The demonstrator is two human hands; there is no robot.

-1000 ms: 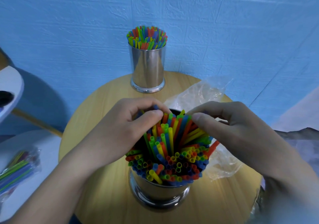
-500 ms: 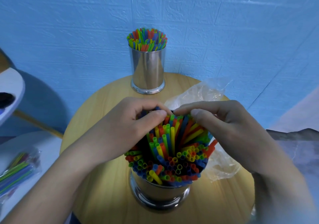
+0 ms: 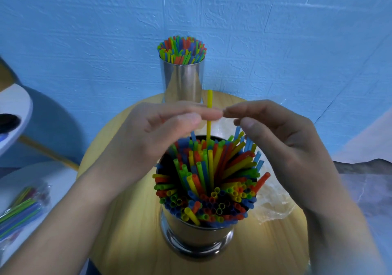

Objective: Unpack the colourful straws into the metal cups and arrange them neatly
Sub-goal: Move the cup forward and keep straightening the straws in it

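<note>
Found far cup [image 3: 182, 83], behind near cup [image 3: 197, 236], tidy; latter's straws [image 3: 212, 179] splayed. Cannot confirm left hand [image 3: 152, 139] gripping yellow straw [image 3: 210, 100]. Noted right hand [image 3: 284, 147] slack, empty.

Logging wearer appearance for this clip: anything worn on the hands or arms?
Nothing shows: the left hand and right hand are bare, no gloves, rings or watch, nails short. The left forearm and right forearm are bare too, no sleeves in view.

Straws [image 3: 212, 179] in near cup [image 3: 197, 238] at table [image 3: 131, 243] front, 2nd cup [image 3: 182, 83] behind, bag [image 3: 273, 209] on right
</note>
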